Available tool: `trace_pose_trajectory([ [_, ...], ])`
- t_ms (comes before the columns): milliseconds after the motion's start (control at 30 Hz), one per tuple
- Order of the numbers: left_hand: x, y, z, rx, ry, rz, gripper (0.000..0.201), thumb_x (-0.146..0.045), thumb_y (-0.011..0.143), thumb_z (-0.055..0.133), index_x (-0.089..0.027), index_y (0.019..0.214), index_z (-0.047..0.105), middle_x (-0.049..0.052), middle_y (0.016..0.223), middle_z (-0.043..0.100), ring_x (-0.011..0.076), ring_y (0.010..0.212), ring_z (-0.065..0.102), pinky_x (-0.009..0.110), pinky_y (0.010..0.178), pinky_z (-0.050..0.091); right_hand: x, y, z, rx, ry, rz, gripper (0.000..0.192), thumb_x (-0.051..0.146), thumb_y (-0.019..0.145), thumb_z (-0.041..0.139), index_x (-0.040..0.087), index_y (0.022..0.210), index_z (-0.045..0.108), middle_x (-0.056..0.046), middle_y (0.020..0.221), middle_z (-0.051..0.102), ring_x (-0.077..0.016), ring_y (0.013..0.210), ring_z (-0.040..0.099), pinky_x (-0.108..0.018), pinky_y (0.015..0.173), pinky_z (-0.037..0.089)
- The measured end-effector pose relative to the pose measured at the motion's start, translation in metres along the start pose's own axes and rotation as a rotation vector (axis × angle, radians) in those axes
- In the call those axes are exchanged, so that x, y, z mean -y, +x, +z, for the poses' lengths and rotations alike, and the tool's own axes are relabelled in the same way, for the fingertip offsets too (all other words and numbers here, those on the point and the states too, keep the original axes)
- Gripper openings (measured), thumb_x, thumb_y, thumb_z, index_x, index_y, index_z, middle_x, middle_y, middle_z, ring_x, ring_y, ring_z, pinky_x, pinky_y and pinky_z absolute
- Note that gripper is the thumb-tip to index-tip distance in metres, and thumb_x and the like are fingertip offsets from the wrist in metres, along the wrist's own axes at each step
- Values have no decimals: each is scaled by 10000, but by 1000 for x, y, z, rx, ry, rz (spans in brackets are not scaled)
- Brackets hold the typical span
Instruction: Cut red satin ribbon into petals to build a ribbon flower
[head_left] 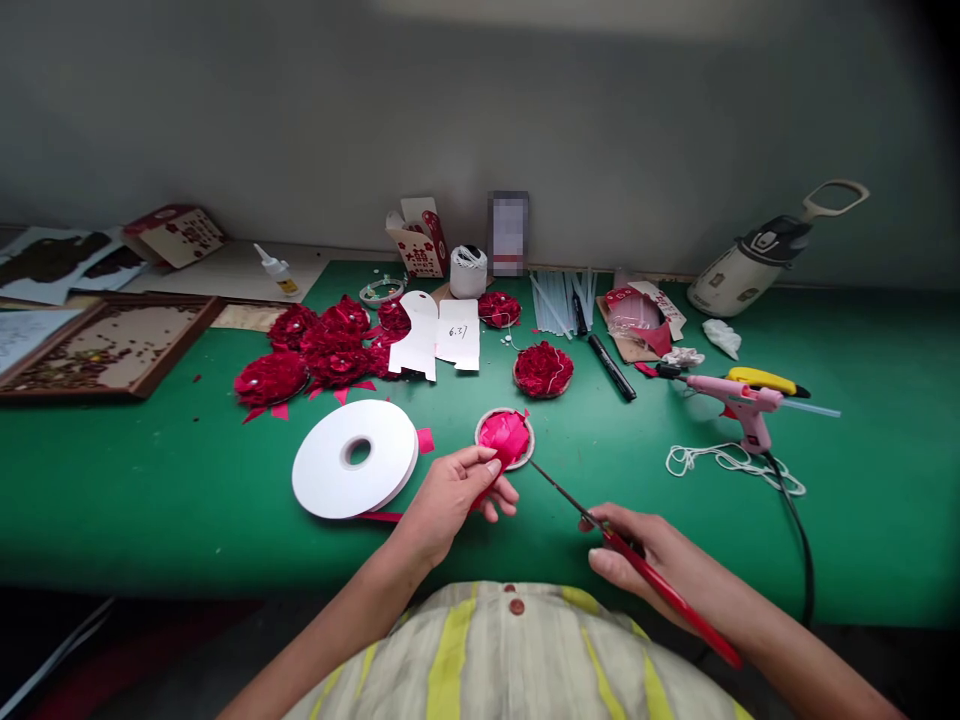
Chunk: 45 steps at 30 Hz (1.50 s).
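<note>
We pinch a red ribbon (480,492) in our left hand (450,500) just below the half-made flower (505,437), while our right hand (645,565) grips red scissors (637,565), tips aimed at it for trimming.

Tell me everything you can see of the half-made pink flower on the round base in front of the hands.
The pink flower is a cluster of folded bright pink ribbon pieces, glossy like satin, heaped on a small round base with a pale rim. It lies flat on the green table, right of the white tape roll. The left hand pinches a ribbon piece at its near edge. The thin dark tip of the red-handled tool, held in the right hand, points at it.
</note>
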<state>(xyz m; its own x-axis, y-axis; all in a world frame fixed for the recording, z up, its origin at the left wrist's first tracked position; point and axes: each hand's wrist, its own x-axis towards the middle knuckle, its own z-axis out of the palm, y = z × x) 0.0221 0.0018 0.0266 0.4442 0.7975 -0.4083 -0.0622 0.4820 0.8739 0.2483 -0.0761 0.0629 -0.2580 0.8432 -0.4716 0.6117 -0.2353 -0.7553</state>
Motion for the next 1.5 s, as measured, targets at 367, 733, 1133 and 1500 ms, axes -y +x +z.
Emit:
trace_pose_trajectory([
  [367,6,2,1,8,-46,-71,290,-406,801,551,-133,897,539,62,688,670,149,600,625,219,506,423,14,31,24,-99,-111,-77,367,546,794,508,225,960,578,41,585,468,-125,525,407,-224,520,301],
  [733,8,4,-2,21,-66,-75,323,-397,812,538,-124,985,546,80,724,681,164,640,635,224,513,422,10,36,26,-100,-119,-49,376,562,807,476,229,950,577,43,590,444,-120,529,368,-220,521,299],
  [1133,10,13,-3,9,-57,-112,322,-415,796,549,-128,942,553,73,713,675,158,610,637,212,487,408,6,40,25,-116,-138,-43,388,569,777,518,226,942,591,39,569,458,-123,507,381,-223,503,296],
  [1500,8,21,-5,-10,-58,-148,273,-396,788,555,-132,854,531,67,701,664,151,578,624,218,478,402,-2,51,22,-103,-152,-26,374,553,782,514,203,850,628,34,528,470,-118,493,375,-219,491,304],
])
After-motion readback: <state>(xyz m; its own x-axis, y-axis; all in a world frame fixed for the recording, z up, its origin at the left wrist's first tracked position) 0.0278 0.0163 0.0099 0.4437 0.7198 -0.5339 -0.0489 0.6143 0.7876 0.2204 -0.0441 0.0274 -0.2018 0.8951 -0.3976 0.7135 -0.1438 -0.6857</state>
